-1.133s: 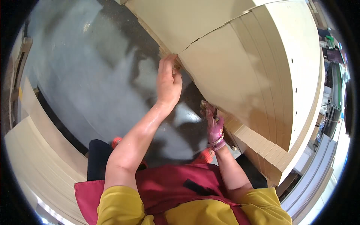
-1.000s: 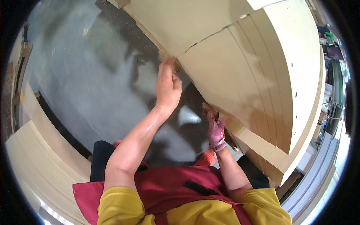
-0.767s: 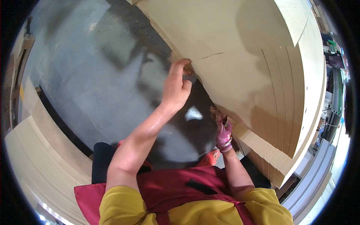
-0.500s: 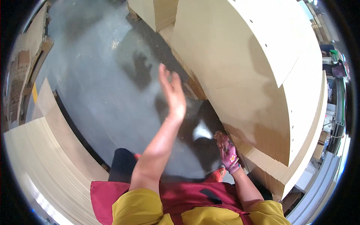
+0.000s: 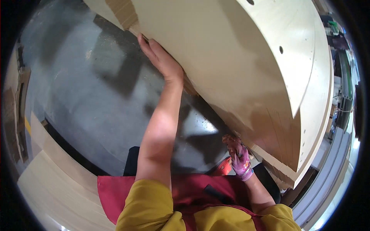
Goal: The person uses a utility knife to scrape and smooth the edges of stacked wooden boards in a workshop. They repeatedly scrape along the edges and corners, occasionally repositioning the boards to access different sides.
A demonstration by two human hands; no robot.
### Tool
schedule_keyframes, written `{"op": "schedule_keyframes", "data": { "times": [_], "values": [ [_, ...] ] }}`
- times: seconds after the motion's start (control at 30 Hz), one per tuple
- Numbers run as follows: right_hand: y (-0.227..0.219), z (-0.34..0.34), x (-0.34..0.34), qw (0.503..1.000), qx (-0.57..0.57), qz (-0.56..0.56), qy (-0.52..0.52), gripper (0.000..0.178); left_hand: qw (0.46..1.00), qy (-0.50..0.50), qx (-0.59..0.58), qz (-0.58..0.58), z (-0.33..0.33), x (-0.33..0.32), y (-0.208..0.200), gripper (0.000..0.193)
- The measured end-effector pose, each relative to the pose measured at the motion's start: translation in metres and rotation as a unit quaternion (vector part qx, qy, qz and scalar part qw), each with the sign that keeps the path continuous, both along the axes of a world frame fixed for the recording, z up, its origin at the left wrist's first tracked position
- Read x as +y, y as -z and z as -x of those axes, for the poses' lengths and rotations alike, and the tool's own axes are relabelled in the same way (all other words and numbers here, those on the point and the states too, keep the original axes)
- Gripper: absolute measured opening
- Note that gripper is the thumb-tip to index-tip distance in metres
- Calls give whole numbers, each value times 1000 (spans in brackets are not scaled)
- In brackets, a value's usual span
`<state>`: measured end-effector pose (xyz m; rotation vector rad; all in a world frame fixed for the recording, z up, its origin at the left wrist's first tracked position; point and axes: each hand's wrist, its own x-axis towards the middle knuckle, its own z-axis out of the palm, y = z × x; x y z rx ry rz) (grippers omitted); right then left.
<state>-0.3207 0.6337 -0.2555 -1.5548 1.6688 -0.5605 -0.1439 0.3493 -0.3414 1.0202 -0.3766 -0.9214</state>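
Steadying pale board stack (image 5: 227, 65) at one o'clock seems step in hand: I rest bare left hand (image 5: 162, 59), fingers lightly parted, against its edge at eleven; gloved right hand (image 5: 236, 151) sits near it at four, grip indiscernible. Next move likely needs firm hold.

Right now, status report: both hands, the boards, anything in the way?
Left hand open, at edge of pale board stack. Right hand gloved, beside its near end. Second stack lower left, apart from both hands.
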Motion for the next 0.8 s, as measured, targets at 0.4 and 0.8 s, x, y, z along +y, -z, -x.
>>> {"op": "schedule_keyframes", "data": {
  "times": [0.4,0.8],
  "values": [
    [14,-6,51,994,45,-99,14,33,990,14,-113,82,-10,-13,7,44],
    [42,9,29,995,-58,-15,81,24,972,84,-196,-102,4,103,50,30]
  ]
}}
